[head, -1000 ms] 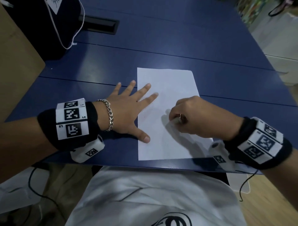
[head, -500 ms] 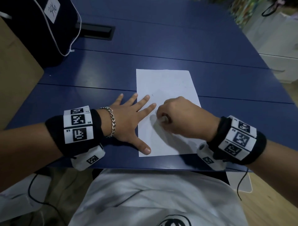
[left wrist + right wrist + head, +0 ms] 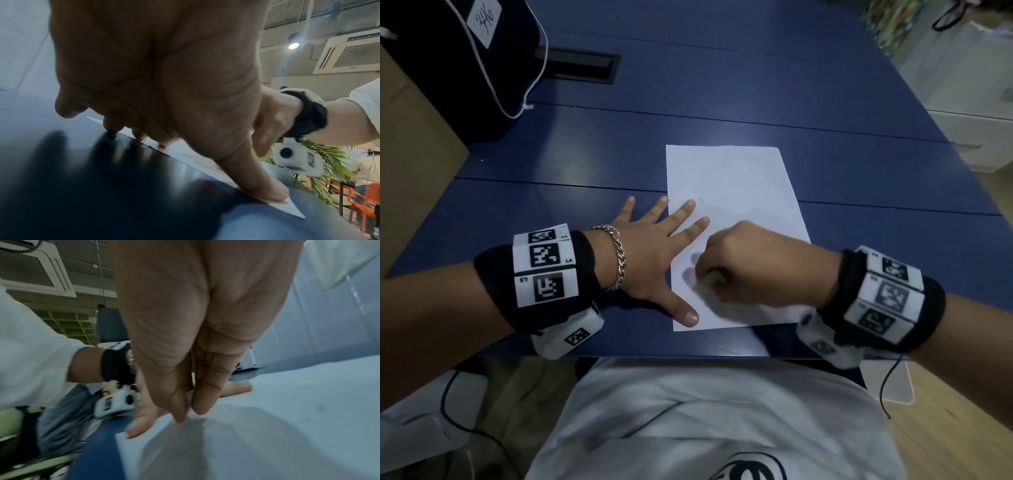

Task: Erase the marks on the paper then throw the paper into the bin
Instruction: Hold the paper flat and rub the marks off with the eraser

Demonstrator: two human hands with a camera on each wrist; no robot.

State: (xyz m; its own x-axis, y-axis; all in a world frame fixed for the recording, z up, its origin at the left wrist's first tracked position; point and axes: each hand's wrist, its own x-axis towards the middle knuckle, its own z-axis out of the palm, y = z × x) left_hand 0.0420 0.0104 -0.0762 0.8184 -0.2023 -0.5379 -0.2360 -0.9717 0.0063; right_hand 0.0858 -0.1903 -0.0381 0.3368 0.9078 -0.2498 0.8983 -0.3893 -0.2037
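Two hands, one sheet of paper (image 3: pixel 736 185), one eraser (image 3: pixel 714 279) at work on the blue table (image 3: pixel 859 192).

Nearest the table's front edge, the right hand (image 3: pixel 756 267) is curled, pinching a small pale eraser against the paper's lower half. Just left of it, the left hand (image 3: pixel 654 253) lies flat with fingers spread, thumb and two fingertips pinning the left margin. The sheet's long axis runs away from the body (few marks visible). No bin shows.
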